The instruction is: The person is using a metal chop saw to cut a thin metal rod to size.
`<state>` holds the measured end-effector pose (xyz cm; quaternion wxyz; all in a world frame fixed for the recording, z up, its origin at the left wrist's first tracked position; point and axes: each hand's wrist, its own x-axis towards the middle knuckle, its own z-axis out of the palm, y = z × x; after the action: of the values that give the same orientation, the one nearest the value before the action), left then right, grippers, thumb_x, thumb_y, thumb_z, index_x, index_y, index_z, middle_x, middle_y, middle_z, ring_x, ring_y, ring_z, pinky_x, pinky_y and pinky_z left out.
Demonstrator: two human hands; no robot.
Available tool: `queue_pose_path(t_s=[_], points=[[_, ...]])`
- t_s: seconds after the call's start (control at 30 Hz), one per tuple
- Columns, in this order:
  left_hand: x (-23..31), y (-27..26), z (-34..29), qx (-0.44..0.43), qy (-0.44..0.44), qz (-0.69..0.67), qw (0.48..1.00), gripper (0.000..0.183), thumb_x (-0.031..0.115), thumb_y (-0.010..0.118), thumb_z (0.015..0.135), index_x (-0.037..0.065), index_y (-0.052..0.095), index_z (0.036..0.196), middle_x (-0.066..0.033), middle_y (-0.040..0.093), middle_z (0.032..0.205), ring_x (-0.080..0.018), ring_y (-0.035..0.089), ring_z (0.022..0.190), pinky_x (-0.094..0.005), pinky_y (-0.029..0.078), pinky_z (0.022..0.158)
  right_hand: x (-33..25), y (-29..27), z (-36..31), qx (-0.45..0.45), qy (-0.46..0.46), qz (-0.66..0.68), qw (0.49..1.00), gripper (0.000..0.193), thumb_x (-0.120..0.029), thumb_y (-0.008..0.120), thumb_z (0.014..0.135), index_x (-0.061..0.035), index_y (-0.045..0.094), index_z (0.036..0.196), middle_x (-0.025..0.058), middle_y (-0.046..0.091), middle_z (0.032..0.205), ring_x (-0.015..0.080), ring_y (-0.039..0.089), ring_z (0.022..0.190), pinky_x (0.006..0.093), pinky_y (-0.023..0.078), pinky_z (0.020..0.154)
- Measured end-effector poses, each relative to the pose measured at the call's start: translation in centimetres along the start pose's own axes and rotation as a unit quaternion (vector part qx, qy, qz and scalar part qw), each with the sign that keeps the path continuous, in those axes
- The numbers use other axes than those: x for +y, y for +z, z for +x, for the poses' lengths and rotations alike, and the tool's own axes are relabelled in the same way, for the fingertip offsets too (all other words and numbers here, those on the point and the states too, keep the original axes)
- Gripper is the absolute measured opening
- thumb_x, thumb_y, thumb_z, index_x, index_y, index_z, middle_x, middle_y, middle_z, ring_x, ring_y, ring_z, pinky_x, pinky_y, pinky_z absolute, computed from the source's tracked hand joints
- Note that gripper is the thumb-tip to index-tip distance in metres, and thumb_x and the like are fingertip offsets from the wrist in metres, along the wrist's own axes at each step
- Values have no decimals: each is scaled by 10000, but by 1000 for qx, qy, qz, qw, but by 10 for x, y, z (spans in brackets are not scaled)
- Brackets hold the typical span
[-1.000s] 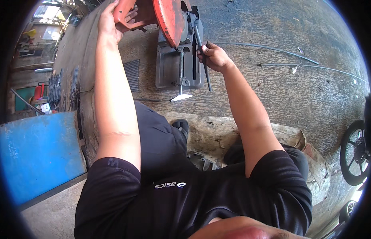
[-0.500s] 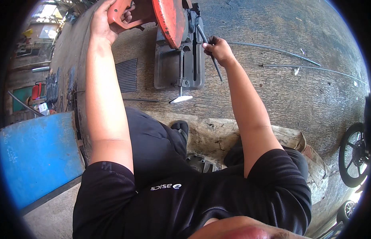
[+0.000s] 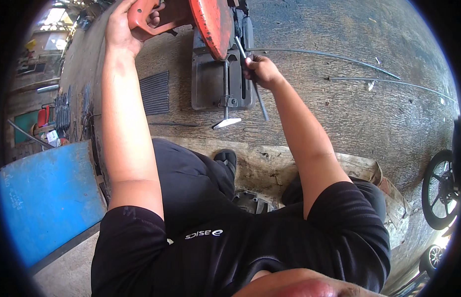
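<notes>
At the top left my left hand (image 3: 122,30) is wrapped round the orange handle (image 3: 141,20) of a cut-off saw. The saw's orange blade guard (image 3: 209,27) stands over a grey metal base (image 3: 208,89) with a clamp screw (image 3: 226,91) and a pale T-handle (image 3: 227,123). My right hand (image 3: 262,72) grips a thin grey metal rod (image 3: 260,103) to the right of the base. The rod slants, its upper end beside the clamp and its lower end pointing toward me. The cutting disc's edge is hidden by the guard.
Left of the base lies a row of cut rods (image 3: 156,94), with one loose rod (image 3: 176,124) nearer me. Long thin rods (image 3: 339,58) stretch to the right. A blue panel (image 3: 52,198) stands at the lower left, and a black spoked wheel (image 3: 441,190) at the right.
My right hand has moved left and a little nearer me with the rod, whose upper end has come away from the clamp area. My left hand stays on the saw handle.
</notes>
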<state>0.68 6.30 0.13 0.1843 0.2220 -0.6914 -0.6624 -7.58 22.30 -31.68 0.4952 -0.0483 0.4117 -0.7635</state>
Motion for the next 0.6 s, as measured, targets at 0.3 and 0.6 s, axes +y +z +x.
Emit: queue_pose_path(t_s=[0.3,0.6], points=[[-5,-1,2,4,15,2,1000,445,385,416,922,43,614,1128,-43,626,831,-136,581,676,-286,493,598,19,24,-3,-96,44,172,980,86,-83,527,940,-24,475,905,72,494,762,172,482,626,310,412,570],[-16,-49,31,-60,15,-31,998,497,313,464,944,-74,486,1255,-255,607,1081,-222,602,851,-331,505,764,16,30,-1,23,8,13,1000,129,-72,615,890,-4,506,880,67,539,693,165,523,594,318,442,525]])
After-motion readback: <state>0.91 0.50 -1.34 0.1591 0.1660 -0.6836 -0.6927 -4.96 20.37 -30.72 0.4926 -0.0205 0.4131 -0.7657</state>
